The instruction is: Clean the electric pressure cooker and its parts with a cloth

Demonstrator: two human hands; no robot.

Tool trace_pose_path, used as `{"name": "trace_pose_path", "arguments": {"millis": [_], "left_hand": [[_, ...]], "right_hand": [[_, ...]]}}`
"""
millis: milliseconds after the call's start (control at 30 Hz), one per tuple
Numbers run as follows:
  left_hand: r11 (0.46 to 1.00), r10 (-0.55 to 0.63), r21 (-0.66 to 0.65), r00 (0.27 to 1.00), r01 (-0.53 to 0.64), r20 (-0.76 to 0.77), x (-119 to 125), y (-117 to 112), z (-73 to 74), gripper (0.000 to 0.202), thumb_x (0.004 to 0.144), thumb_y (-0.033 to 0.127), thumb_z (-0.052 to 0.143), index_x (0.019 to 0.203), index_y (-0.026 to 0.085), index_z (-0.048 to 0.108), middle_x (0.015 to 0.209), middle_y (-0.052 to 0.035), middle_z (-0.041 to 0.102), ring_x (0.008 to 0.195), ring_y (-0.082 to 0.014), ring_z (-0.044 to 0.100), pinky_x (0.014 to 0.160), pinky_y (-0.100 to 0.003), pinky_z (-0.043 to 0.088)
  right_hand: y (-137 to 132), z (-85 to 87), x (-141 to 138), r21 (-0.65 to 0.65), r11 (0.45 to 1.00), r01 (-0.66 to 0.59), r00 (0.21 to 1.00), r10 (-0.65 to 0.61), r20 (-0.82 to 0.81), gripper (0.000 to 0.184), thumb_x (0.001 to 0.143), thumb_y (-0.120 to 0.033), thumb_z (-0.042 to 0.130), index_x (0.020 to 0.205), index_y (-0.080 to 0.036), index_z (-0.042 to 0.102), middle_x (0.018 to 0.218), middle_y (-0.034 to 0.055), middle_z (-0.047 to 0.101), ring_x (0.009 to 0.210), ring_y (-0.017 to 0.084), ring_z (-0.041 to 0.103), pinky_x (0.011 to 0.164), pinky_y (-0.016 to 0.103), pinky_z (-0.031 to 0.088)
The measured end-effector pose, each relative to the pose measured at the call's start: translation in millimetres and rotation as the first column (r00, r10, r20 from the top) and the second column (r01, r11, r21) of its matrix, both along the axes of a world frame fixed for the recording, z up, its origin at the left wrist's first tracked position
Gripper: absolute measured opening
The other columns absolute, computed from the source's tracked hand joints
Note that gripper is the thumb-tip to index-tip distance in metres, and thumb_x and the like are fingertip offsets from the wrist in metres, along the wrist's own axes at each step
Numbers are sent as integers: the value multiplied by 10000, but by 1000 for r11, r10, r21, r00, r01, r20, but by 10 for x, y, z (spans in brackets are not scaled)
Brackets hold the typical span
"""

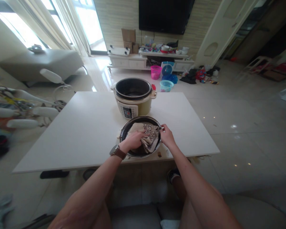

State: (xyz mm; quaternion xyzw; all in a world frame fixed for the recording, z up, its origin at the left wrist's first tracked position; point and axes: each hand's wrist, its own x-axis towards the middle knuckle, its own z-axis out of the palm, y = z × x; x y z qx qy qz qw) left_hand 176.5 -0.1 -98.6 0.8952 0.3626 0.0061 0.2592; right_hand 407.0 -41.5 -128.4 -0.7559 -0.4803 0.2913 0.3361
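Note:
Over the front edge of the white table (90,133), a round pressure cooker lid (140,153) is turned with its dark inside facing up. A beige and brown patterned cloth (150,135) lies bunched in it. My left hand (134,140), with a watch on the wrist, is closed on the cloth and presses it against the inside of the lid. At the lid's right edge, my right hand (167,135) grips the rim with closed fingers. Right behind the lid stands the electric pressure cooker (143,108), uncovered, its dark pot showing and its control panel facing me.
A small brown item (159,154) is near the table's front edge. Beyond the table are a turquoise basket (166,84), a pink basket (155,72) and a low white cabinet (135,63). A white-armed rack-like object (35,111) stands at the left.

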Motion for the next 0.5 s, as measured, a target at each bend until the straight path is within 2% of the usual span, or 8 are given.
{"name": "trace_pose_path", "arguments": {"millis": [100, 200, 333, 400, 500], "left_hand": [[998, -42, -39, 999, 42, -5, -73, 10, 16, 776, 734, -17, 539, 1379, 326, 801, 1673, -38, 571, 1490, -253, 623, 1296, -384, 426], [996, -52, -68, 998, 50, -30, -182, 25, 28, 661, 756, 3, 568, 1281, 290, 849, 1559, -77, 684, 1417, -275, 683, 1239, -362, 487], [989, 151, 10, 978, -151, -148, -393, 75, 35, 499, 816, 77, 616, 1233, 204, 859, 1266, -167, 825, 1218, -326, 785, 1119, -378, 578], [972, 236, 43, 958, -232, -163, -479, 101, 32, 482, 832, 109, 631, 1254, 194, 849, 1253, -171, 827, 1187, -330, 793, 1103, -378, 585], [969, 247, 54, 957, -242, -151, -519, 107, 22, 471, 836, 121, 632, 1240, 216, 856, 1276, -149, 825, 1204, -317, 783, 1122, -366, 570]], "right_hand": [[16, 13, 15, 5, 1000, 1, 999, -1, 40, 270, 975, -269, 508, 1197, -270, 661, 1032, 59, 723, 904, 237, 672, 851, 361, 582], [32, 25, 26, -7, 1000, 16, 999, -15, 44, 267, 974, -255, 500, 1187, -259, 660, 1021, 67, 722, 931, 245, 676, 879, 378, 585], [36, 35, 13, -21, 1000, 14, 1000, -14, -8, 297, 987, -274, 483, 1239, -250, 639, 1064, 79, 722, 873, 237, 677, 812, 380, 602], [28, 46, -1, -24, 1000, 8, 1000, -8, 5, 310, 993, -272, 475, 1258, -247, 635, 1087, 87, 728, 860, 239, 680, 814, 385, 596], [8, 65, -19, -24, 1000, -4, 998, 6, 55, 316, 992, -263, 465, 1255, -250, 640, 1061, 87, 739, 885, 255, 687, 845, 380, 573]]}}
